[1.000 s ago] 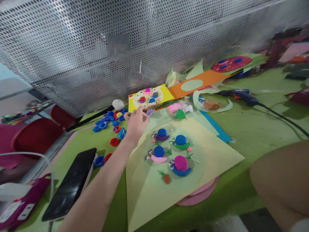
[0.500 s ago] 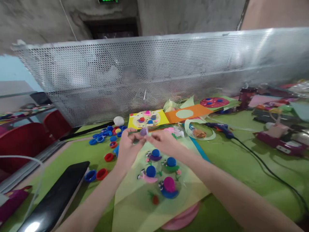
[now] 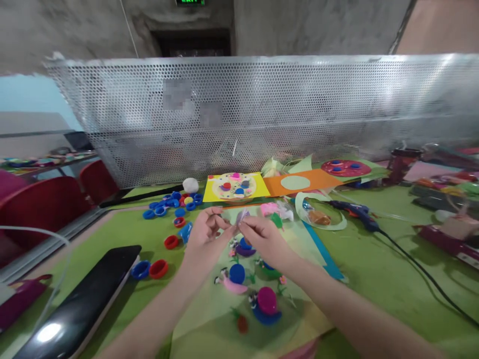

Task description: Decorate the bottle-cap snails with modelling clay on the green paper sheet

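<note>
Above the pale yellow-green sheet (image 3: 209, 324), my left hand (image 3: 207, 232) and my right hand (image 3: 264, 239) meet at the fingertips. Both pinch a small purple piece in clear plastic wrap (image 3: 241, 217); its exact kind is too blurred to tell. Snail figures made with bottle caps lie on the sheet below: one with a pink cap (image 3: 267, 300) on a blue body, one with a blue cap (image 3: 237, 274) on a pink body. Two more, on purple and green bodies, are partly covered by my right hand. A small orange carrot shape (image 3: 242, 324) lies near the front.
Blue and red bottle caps (image 3: 171, 243) lie scattered left, beyond a black phone (image 3: 84, 299). A glue gun (image 3: 355, 212) with its cord lies right, beside a pale paper ring (image 3: 339, 222). Yellow (image 3: 209, 192) and orange cards stand before a perforated metal screen (image 3: 262, 109).
Both hands have come slightly nearer and to the right, with the purple piece between the fingertips. The view has shifted a little, and my right hand now covers part of the upper snails.
</note>
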`<state>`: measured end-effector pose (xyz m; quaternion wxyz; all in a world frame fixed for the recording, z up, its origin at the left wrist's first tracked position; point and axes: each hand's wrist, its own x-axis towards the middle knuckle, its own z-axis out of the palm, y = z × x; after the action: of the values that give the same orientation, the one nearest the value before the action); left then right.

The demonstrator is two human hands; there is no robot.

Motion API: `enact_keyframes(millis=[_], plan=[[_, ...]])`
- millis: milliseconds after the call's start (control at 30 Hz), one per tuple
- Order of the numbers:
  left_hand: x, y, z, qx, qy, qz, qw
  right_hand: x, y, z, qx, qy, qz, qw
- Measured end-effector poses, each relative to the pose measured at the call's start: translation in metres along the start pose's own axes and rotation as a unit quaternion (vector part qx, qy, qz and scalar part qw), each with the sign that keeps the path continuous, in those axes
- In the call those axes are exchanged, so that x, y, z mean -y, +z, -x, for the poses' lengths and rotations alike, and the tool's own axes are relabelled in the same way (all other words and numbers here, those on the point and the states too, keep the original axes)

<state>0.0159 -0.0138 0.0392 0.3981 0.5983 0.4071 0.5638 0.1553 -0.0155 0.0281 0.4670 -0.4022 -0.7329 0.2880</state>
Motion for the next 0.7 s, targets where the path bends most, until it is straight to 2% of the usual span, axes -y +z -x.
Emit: enact_keyframes(millis=[200, 367, 433, 567, 633, 700], plan=[[0.007, -0.004, -0.004, -0.054, 0.039, -0.045, 0.997, -0.007, 0.006, 0.004, -0.016, -0.033, 0.095, 0.995], [0.01, -0.003, 0.0, -0.018, 0.085, -0.07, 0.994, -0.009, 0.0, 0.002, -0.021, -0.041, 0.142, 0.989], [0.009, -0.004, 0.001, -0.009, 0.096, -0.081, 0.992, -0.011, -0.004, 0.0, -0.049, -0.05, 0.153, 0.986], [0.002, -0.011, 0.001, 0.001, 0.097, -0.108, 0.989, -0.014, -0.013, -0.003, -0.16, -0.086, 0.185, 0.966], [-0.001, -0.014, -0.001, 0.009, 0.091, -0.111, 0.99, -0.016, -0.016, -0.005, -0.138, -0.092, 0.173, 0.971], [-0.004, -0.016, -0.003, 0.018, 0.088, -0.113, 0.99, -0.017, -0.018, -0.007, -0.066, -0.078, 0.116, 0.988]])
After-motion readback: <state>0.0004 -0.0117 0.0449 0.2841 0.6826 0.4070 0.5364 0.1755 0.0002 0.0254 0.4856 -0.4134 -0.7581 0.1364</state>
